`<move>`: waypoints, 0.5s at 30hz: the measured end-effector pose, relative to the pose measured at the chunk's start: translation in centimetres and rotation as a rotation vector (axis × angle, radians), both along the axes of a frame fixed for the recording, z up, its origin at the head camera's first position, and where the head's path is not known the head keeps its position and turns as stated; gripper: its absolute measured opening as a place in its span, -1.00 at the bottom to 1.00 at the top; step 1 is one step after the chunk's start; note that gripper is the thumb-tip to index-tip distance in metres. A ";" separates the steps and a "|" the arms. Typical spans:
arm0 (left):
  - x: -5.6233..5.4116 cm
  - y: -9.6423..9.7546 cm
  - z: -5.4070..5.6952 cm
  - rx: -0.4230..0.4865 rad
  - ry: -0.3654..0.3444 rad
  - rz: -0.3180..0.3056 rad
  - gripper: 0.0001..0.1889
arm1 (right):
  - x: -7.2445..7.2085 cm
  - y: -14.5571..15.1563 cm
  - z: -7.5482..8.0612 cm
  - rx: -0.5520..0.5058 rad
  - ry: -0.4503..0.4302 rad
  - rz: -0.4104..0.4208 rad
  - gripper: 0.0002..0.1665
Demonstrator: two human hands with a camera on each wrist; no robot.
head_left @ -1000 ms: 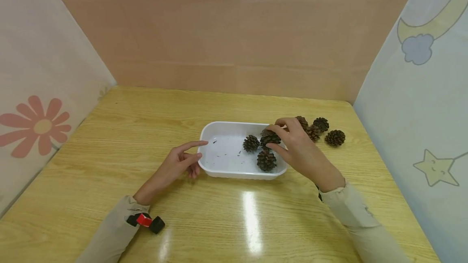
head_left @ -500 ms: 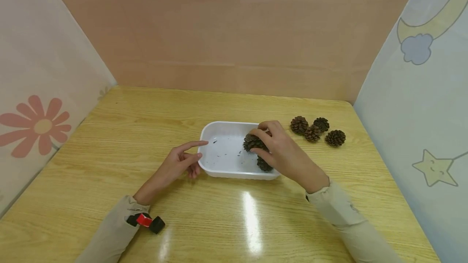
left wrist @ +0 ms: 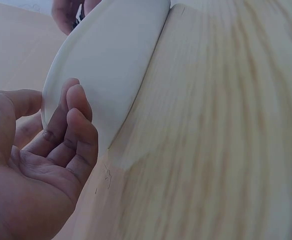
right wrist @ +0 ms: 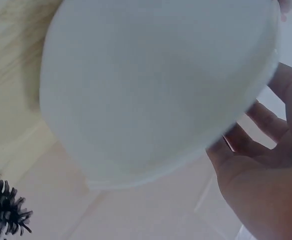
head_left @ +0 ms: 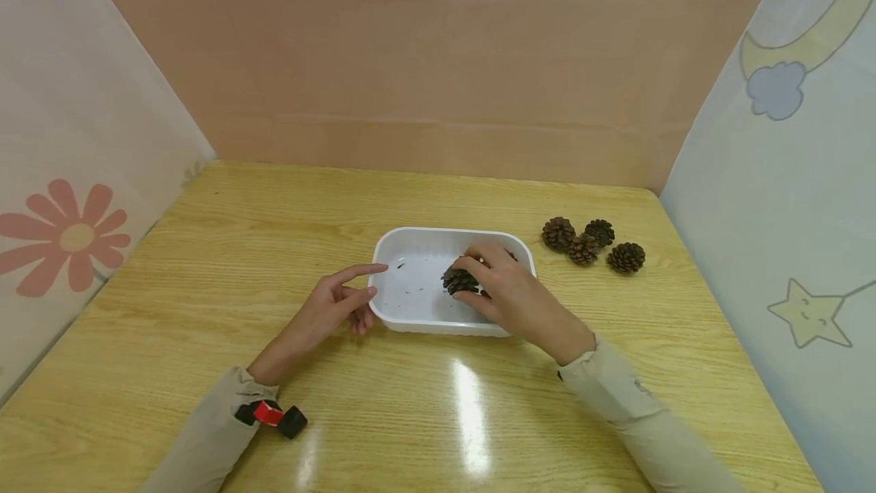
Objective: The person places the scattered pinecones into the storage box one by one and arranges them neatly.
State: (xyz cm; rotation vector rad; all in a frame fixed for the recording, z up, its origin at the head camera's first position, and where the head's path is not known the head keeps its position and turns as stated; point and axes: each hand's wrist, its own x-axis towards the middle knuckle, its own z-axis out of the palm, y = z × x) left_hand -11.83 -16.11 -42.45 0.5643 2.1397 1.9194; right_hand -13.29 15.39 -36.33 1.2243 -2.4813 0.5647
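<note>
A pine cone (head_left: 460,282) is pinched between the right fingers (head_left: 479,268), left fingers (head_left: 357,273) spread at the tray rim (head_left: 445,327).

Glossy wood-grain tabletop (head_left: 376,417), creased peach backdrop (head_left: 438,59) behind it, pink flower (head_left: 77,237) on left panel (head_left: 82,82), yellow moon (head_left: 829,27), grey-blue cloud (head_left: 776,90) and star (head_left: 810,313) (a smiling one) on right panel (head_left: 746,204)

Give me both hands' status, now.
Left hand: open, touching the white tray.
Right hand: closed, holding a pine cone.
</note>
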 end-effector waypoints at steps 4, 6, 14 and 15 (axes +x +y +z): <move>0.0 0.0 0.0 -0.011 0.004 0.002 -0.53 | -0.1 -0.1 -0.7 0.030 -0.042 -0.007 -0.60; 0.0 0.0 0.0 -0.017 0.007 0.002 -0.53 | -0.2 -0.1 -0.8 0.037 -0.066 -0.011 -0.60; -0.1 -0.1 -0.1 -0.023 0.011 -0.008 -0.54 | -0.5 0.3 -1.2 0.064 -0.159 -0.055 -0.63; -0.1 -0.1 -0.1 -0.022 0.010 -0.009 -0.54 | -0.6 0.3 -1.3 0.070 -0.167 -0.059 -0.62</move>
